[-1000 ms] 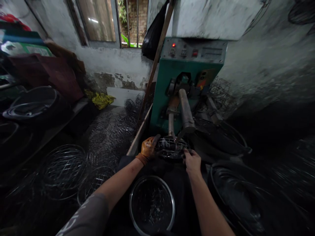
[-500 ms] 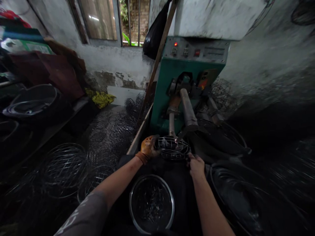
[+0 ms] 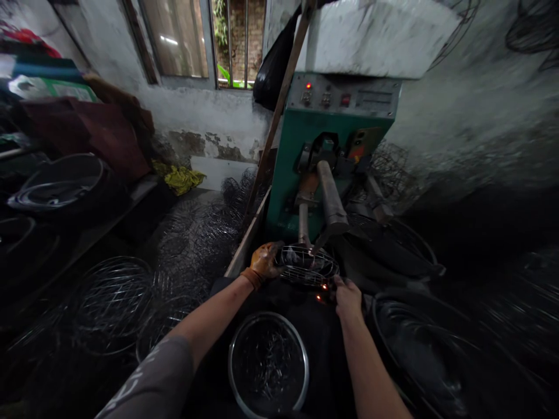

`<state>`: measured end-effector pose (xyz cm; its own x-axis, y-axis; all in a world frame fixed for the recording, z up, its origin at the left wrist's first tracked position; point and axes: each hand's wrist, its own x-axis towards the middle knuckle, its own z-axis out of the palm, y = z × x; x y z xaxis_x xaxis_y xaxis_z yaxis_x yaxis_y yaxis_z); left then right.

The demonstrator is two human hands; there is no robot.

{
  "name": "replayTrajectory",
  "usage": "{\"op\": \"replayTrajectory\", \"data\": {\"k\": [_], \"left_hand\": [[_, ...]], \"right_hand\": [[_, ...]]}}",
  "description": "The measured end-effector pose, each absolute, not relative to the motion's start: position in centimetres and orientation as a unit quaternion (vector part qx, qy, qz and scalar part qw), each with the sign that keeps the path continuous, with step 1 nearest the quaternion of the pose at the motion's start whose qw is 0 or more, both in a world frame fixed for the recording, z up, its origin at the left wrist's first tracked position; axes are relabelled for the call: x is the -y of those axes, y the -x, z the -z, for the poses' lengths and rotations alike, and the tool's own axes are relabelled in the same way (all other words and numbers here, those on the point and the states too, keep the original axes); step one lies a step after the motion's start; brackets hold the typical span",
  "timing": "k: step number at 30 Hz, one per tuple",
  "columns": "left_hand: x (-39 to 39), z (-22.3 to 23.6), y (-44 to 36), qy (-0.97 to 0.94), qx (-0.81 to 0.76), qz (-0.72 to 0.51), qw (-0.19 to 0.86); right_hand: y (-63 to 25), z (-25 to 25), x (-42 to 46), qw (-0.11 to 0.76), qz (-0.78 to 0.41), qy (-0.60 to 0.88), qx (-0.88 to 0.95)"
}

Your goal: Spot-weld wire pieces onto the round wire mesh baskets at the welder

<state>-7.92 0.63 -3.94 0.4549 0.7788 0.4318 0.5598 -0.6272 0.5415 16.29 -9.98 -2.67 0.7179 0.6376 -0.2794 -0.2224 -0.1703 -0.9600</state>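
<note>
The gloved left hand is curled round the near-left edge of a wire basket, fingers closed on it. The right hand has its fingers drawn together at the opposite edge; whether they pinch the basket itself or a small piece against it, I cannot tell. The basket sits low at the front of the green machine, below its thick metal rod.

It looks light, springy across the open mesh and stiffer at the rim, and bare wire may be slick. The outer edge seems the best hold, away from the machine's contact point and the orange sparks just beside the right fingertips.

Both forearms reach forward toward the machine, spread apart and converging on the basket, wrists fairly straight.

Nearer the person than the machine is a round bowl holding small metal pieces. Left of the machine lies a heap of wirework.
</note>
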Motion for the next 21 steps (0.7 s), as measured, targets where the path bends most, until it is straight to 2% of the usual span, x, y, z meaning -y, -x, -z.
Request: {"op": "replayTrajectory", "data": {"k": [11, 16, 21], "left_hand": [[-0.3, 2.2, 6.7, -0.852, -0.387, -0.329, 0.128], [0.8, 5.0, 7.7, -0.8, -0.412, -0.402, 0.169], [0.0, 8.8, 8.6, -0.761, -0.479, -0.354, 0.257]], "right_hand": [[-16.5, 3.0, 9.8, 0.604, -0.355, 0.701, 0.132], [-16.4, 3.0, 9.6, 0.583, -0.349, 0.719, 0.146], [-17.0, 2.1, 10.4, 0.539, -0.31, 0.762, 0.178]]}}
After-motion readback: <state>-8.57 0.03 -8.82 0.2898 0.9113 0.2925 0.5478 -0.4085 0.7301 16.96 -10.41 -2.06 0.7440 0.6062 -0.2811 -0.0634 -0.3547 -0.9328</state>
